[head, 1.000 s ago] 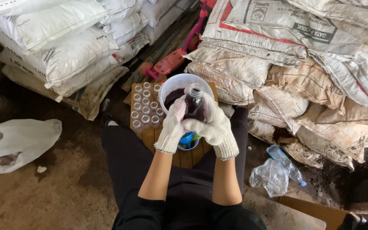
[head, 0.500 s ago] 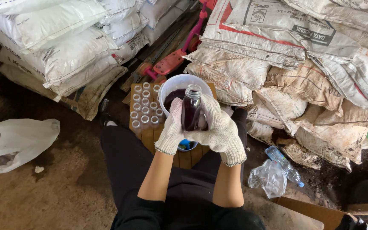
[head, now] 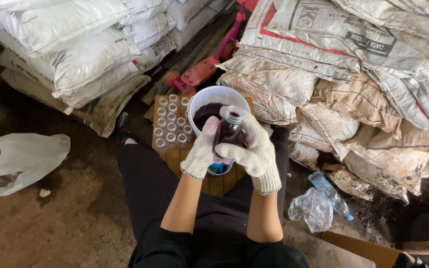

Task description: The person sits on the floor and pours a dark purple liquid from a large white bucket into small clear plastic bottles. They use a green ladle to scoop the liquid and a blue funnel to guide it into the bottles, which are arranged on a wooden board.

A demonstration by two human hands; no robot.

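Bottle (head: pixel 228 130), clear plastic, uncapped, filled with dark purple liquid, was held slightly tilted above the near rim of the white bucket (head: pixel 213 95). Both gloved hands enclosed its lower body; only neck and upper shoulder showed above the fingers. Right hand (head: pixel 254 151) wrapped the bottle from the right, fingers (head: pixel 239 150) curled tight across the front. Left hand (head: pixel 202 147) pressed flat against the bottle's left side, fingers together, thumb hidden.

Largest items near the bucket: stacked white sacks (head: pixel 70 54) to its left, dirtier stained sacks (head: pixel 343 74) piled to its right and behind. A pink scooter (head: pixel 202 69) lay behind the bucket, between the two stacks. The bucket held the same dark liquid and sat on a wooden stool (head: pixel 217 184) between the person's black-clad legs. Just left of the bucket, on the same stool, stood rows of small empty clear bottles (head: pixel 171 124). A blue cup (head: pixel 219 167) sat below the hands, mostly hidden by them.

Well left of the bucket, a white plastic bag (head: pixel 18 161) lay on the dirt floor. To its lower right: a crumpled clear bag (head: pixel 313 208) touching a flattened water bottle (head: pixel 331 194).
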